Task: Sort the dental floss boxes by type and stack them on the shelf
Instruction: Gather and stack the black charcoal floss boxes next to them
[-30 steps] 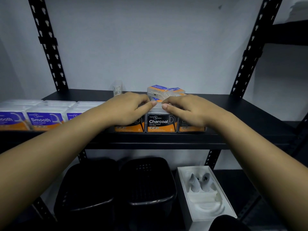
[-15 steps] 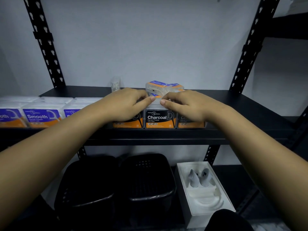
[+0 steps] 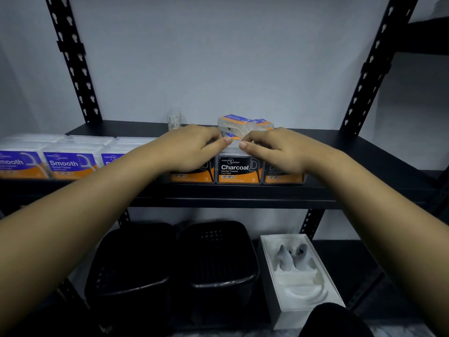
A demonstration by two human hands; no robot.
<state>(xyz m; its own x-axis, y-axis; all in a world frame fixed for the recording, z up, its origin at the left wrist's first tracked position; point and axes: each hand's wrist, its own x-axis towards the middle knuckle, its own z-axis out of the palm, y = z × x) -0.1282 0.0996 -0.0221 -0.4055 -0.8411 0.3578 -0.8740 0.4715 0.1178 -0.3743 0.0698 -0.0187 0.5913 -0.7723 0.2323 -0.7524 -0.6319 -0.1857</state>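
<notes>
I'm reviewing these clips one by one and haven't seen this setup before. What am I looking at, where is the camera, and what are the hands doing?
There is no robot here: a person wears one wide-angle camera on the head, looking forward and down, so both bare arms reach in from the bottom of the picture.

In front is a black metal shelf. At its left stand purple Smooth boxes; in the middle, a row of black Charcoal boxes. Behind them lie clear boxes with purple and orange labels, and a small clear cup stands at the back.

The left hand and right hand lie on top of the Charcoal row, thumbs nearly meeting over the middle box, fingers curled at the clear boxes behind. Whether they actually grip one is hidden.

Below sit two black baskets and a white open box.
</notes>
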